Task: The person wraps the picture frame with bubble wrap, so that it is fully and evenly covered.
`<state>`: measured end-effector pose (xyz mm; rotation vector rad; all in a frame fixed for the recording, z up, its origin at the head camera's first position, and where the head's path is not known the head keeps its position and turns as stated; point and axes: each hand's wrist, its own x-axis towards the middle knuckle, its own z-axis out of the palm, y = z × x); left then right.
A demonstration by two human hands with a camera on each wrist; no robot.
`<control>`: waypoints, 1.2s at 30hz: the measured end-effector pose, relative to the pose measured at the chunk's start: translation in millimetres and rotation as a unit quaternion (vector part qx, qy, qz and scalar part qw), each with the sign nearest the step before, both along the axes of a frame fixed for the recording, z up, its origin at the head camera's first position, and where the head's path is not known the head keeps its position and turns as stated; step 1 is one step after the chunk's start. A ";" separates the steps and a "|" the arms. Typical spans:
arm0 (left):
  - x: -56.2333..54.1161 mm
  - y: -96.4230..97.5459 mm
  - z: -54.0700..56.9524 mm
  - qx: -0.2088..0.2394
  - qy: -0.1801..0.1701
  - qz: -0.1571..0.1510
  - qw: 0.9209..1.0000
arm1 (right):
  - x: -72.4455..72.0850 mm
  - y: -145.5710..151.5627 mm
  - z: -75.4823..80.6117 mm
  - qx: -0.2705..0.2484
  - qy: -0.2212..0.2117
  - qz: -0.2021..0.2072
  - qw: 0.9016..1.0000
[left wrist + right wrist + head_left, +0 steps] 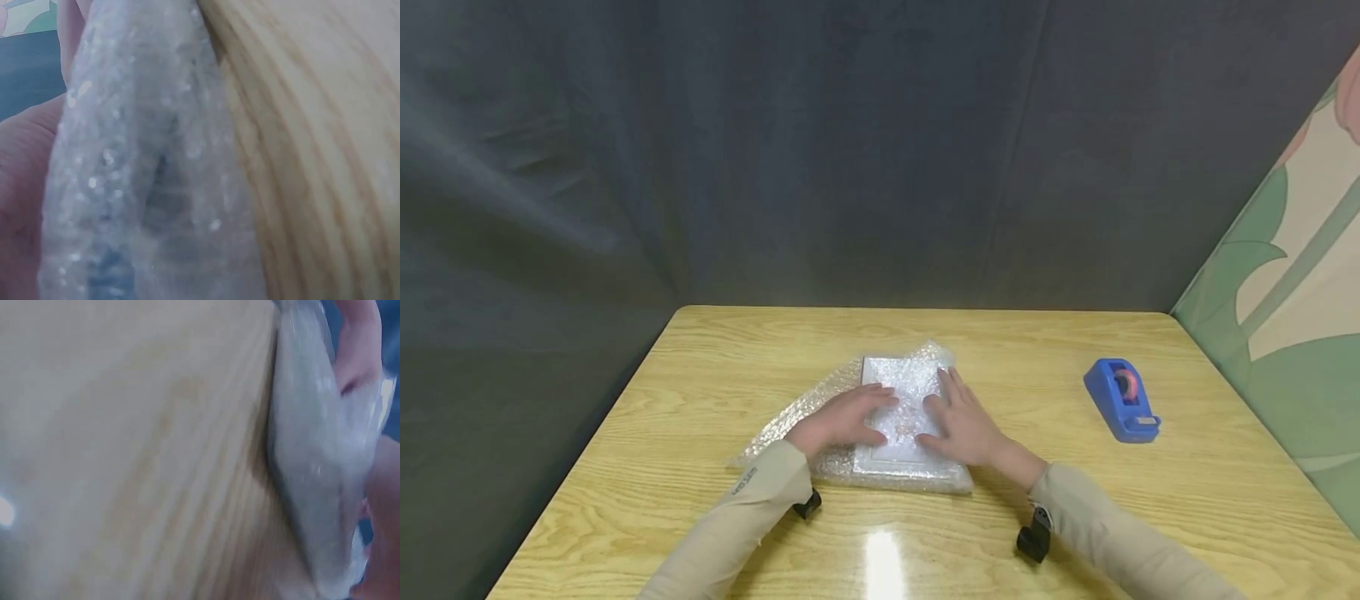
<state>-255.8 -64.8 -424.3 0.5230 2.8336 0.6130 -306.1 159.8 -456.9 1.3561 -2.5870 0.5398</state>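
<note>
A flat, pale rectangular picture frame (pixel 901 454) lies under clear bubble wrap (pixel 796 414) in the middle of the table. My left hand (pixel 842 419) rests on the wrap along its left side, fingers reaching inward over it. On the opposite side my right hand (pixel 968 429) spreads its fingers over the wrapped edge, thumb toward the middle. The left wrist view shows the bubble wrap (pixel 150 150) close up beside the palm. Folded wrap (pixel 319 444) at the package's side also shows in the right wrist view, against the fingers.
A blue tape dispenser (pixel 1123 404) with a pinkish roll stands to the right on the wooden table (pixel 737 350). A dark curtain (pixel 850 158) hangs behind and to the left. A panel with a plant pattern (pixel 1292 333) borders the right side.
</note>
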 end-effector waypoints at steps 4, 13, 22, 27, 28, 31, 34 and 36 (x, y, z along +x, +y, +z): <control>0.3 -0.5 -1.6 0.013 0.002 -0.003 1.000 | -10.4 -1.6 -4.0 -0.023 -0.053 0.017 0.998; -4.5 -2.1 -4.6 0.035 0.003 0.017 0.999 | -18.5 -3.9 -9.2 -0.037 -0.071 0.033 0.996; 3.2 -2.4 -5.1 0.040 0.037 0.027 0.998 | -21.3 -5.5 -7.5 -0.026 -0.086 0.036 0.995; 18.9 -17.5 2.5 0.073 0.059 0.039 0.995 | -20.7 -4.9 -8.2 -0.026 -0.087 0.032 0.995; 22.4 -23.9 4.3 0.085 0.061 0.049 0.993 | -20.3 -4.9 -8.0 -0.028 -0.088 0.033 0.995; 34.6 -47.3 10.2 0.121 0.054 0.082 0.988 | -18.9 -5.4 -7.5 -0.030 -0.091 0.035 0.995; 48.3 -72.1 14.9 0.148 0.028 0.114 0.982 | -17.6 -5.9 -6.9 -0.032 -0.095 0.035 0.994; 57.3 -87.5 16.1 0.153 0.008 0.131 0.979 | -17.0 -5.8 -6.5 -0.033 -0.099 0.033 0.994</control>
